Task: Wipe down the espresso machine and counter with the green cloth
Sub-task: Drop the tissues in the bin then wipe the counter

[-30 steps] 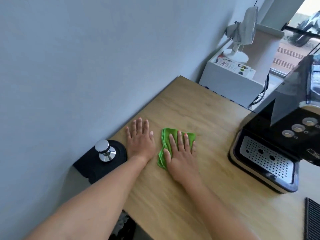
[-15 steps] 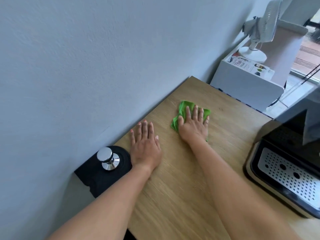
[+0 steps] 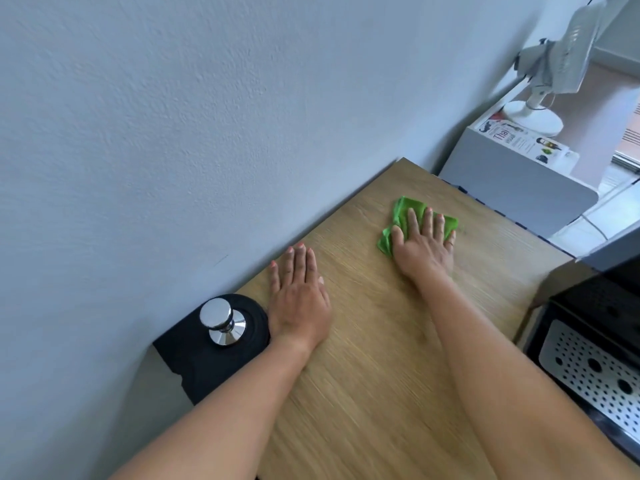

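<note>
The right hand (image 3: 424,245) presses flat, fingers spread, on the green cloth (image 3: 412,216) at centre right; the left hand (image 3: 299,299) lies open and empty on the wooden surface (image 3: 374,375).

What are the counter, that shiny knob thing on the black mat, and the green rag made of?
Counter: looks like wood or wood-look laminate, matte, with visible grain. Tamper: polished metal, mirror-bright with reflections. Green cloth: soft fabric, possibly microfibre, folded and creased under the right hand.
</note>
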The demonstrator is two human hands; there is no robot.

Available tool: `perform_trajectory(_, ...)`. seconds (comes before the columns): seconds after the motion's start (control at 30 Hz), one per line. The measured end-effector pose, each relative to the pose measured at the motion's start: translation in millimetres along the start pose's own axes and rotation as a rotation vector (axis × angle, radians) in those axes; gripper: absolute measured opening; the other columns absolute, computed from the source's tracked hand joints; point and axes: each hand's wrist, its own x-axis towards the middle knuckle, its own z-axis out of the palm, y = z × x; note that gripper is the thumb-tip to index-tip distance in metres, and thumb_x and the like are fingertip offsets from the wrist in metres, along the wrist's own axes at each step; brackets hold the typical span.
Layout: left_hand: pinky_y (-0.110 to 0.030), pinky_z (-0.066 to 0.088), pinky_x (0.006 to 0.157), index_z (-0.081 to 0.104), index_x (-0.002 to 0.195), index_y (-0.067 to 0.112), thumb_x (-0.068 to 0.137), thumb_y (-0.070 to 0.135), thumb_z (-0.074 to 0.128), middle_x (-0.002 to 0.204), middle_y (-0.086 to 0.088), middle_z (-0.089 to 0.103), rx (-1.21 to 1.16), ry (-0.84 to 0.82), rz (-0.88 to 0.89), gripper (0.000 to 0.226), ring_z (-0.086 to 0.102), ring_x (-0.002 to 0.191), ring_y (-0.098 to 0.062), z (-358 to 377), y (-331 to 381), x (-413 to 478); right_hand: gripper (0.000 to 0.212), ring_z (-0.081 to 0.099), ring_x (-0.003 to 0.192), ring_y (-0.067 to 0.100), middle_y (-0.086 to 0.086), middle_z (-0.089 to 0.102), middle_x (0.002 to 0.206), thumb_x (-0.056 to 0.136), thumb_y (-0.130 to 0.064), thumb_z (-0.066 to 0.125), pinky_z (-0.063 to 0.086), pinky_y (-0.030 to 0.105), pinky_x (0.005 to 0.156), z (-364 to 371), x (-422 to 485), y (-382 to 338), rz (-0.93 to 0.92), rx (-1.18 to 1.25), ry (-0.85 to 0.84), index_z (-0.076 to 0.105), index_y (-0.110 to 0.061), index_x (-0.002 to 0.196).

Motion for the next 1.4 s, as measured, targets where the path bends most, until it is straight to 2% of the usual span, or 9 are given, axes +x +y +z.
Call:
perform_trajectory(0.17,-0.045,-0.002,0.121,0.002,0.154,0.013,0.1,0.033,0.013,0.162,-0.003,-0.003,0.013,-0.001,-0.003,0.058,-0.01,0.149,-0.016,0,1,1,0.064,-0.014,0.148,0.027,0.003,-0.015,0.162,0.096,-0.059,-0.001,-0.005,0.052,0.12,9,-23,-55,-0.274,-0.05,-0.037,-0.009,-0.032,0.153)
perform_trajectory(0.33,-0.045,-0.002,0.121,0.004,0.154,0.012,0.099,0.033,0.014,0.162,-0.004,-0.001,0.033,-0.01,-0.001,0.059,-0.009,0.149,-0.017,1,-1,1,0.062,-0.019,0.148,0.015,-0.008,-0.015,0.162,0.097,-0.063,0.009,-0.007,0.045,0.122,23,-129,-9,-0.461,-0.033,-0.028,-0.003,-0.04,0.153)
perform_trajectory(0.47,-0.046,-0.003,0.121,0.003,0.153,0.011,0.1,0.033,0.013,0.162,-0.004,-0.003,0.021,-0.02,0.004,0.059,-0.009,0.149,-0.019,-1,0,0,0.07,-0.021,0.147,0.017,-0.004,-0.022,0.159,0.09,-0.072,-0.003,-0.004,0.046,0.122,13,-142,62,-0.2,-0.101,-0.007,-0.014,-0.039,0.151)
perform_trajectory(0.63,-0.046,-0.002,0.121,0.002,0.154,0.011,0.1,0.033,0.011,0.162,-0.005,-0.004,0.029,-0.041,0.009,0.059,-0.009,0.149,-0.02,-2,-1,-2,0.07,-0.021,0.148,0.021,0.0,-0.022,0.16,0.094,-0.064,-0.001,-0.006,0.052,0.12,16,-113,39,0.127,-0.016,-0.023,-0.009,-0.029,0.154)
perform_trajectory(0.83,-0.044,-0.005,0.121,0.001,0.153,0.009,0.101,0.035,0.012,0.162,-0.009,-0.006,0.038,-0.145,0.058,0.059,-0.009,0.149,-0.023,-10,-1,-5,0.062,-0.015,0.149,0.019,-0.002,-0.01,0.163,0.099,-0.058,0.011,-0.009,0.048,0.12,41,-213,-9,-0.226,0.0,-0.012,0.002,-0.034,0.155)
perform_trajectory(1.0,-0.043,-0.007,0.121,-0.004,0.153,0.008,0.102,0.035,0.012,0.161,-0.009,-0.011,0.047,-0.239,0.174,0.06,-0.013,0.148,-0.024,-14,0,-32,0.061,-0.026,0.146,0.013,-0.009,-0.02,0.16,0.098,-0.064,0.007,-0.01,0.045,0.12,38,-311,44,-0.473,-0.103,-0.112,-0.009,-0.043,0.152)
perform_trajectory(1.13,-0.043,-0.004,0.121,-0.003,0.153,0.008,0.103,0.035,0.013,0.161,-0.008,-0.01,0.082,-0.255,0.273,0.059,-0.012,0.149,-0.022,-14,-9,-55,0.068,-0.025,0.146,0.012,-0.008,-0.021,0.161,0.093,-0.07,0.003,-0.009,0.044,0.121,27,-304,102,-0.223,-0.129,-0.074,-0.012,-0.041,0.152)
perform_trajectory(1.27,-0.042,-0.005,0.121,-0.004,0.153,0.008,0.103,0.035,0.013,0.161,-0.008,-0.01,0.102,-0.291,0.323,0.059,-0.012,0.148,-0.021,-17,-17,-66,0.071,-0.014,0.15,0.025,0.005,-0.012,0.163,0.095,-0.062,0.005,-0.002,0.052,0.12,35,-265,69,0.206,-0.02,-0.003,-0.003,-0.026,0.156)
perform_trajectory(1.4,-0.04,-0.004,0.121,-0.004,0.153,0.009,0.103,0.034,0.013,0.161,-0.006,-0.01,0.113,-0.309,0.35,0.058,-0.012,0.149,-0.02,-19,-19,-66,0.069,-0.016,0.149,0.03,0.01,-0.013,0.163,0.098,-0.056,0.011,-0.008,0.054,0.118,50,-273,-20,0.131,0.012,-0.013,0.0,-0.022,0.156)
